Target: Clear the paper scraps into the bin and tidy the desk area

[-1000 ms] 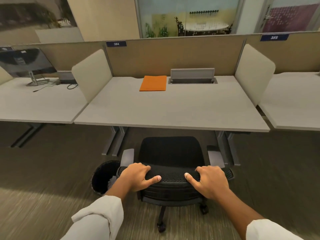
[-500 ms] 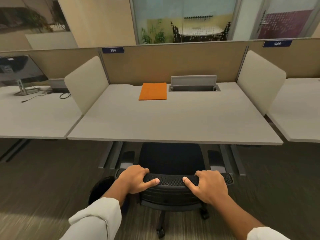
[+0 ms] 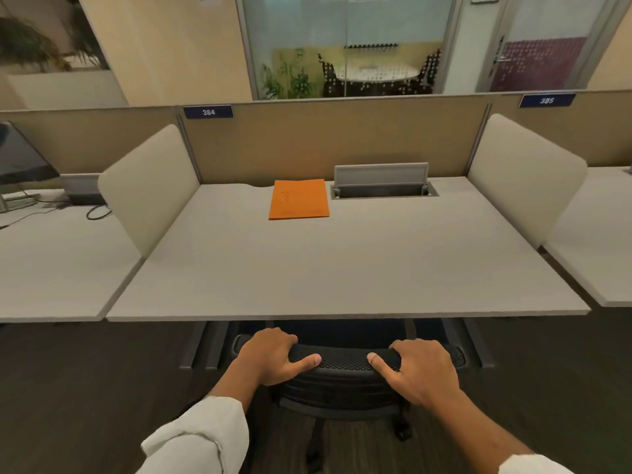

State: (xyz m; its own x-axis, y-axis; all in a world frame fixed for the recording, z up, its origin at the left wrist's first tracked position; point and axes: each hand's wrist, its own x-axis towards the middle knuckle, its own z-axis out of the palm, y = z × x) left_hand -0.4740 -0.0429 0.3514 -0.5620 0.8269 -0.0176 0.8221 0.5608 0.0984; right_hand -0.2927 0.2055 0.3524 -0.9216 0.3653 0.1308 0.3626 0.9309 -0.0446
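Note:
A black mesh office chair (image 3: 345, 362) stands at the front edge of a grey desk (image 3: 342, 268), its seat hidden under the desktop. My left hand (image 3: 273, 359) grips the left part of the chair's top rail, fingers curled over it. My right hand (image 3: 419, 369) grips the right part of the same rail. An orange folder (image 3: 299, 199) lies flat at the back of the desk. No paper scraps show on the desktop, and no bin is in sight.
An open grey cable flap (image 3: 381, 181) sits at the desk's back edge right of the folder. Beige side screens (image 3: 150, 186) (image 3: 523, 186) flank the desk. The left neighbouring desk holds a monitor (image 3: 20, 159) and cables. Dark carpet lies around the chair.
The chair has rolled forward under the desk with both hands still on its rail. The black bin seen left of the chair earlier has dropped out of view.

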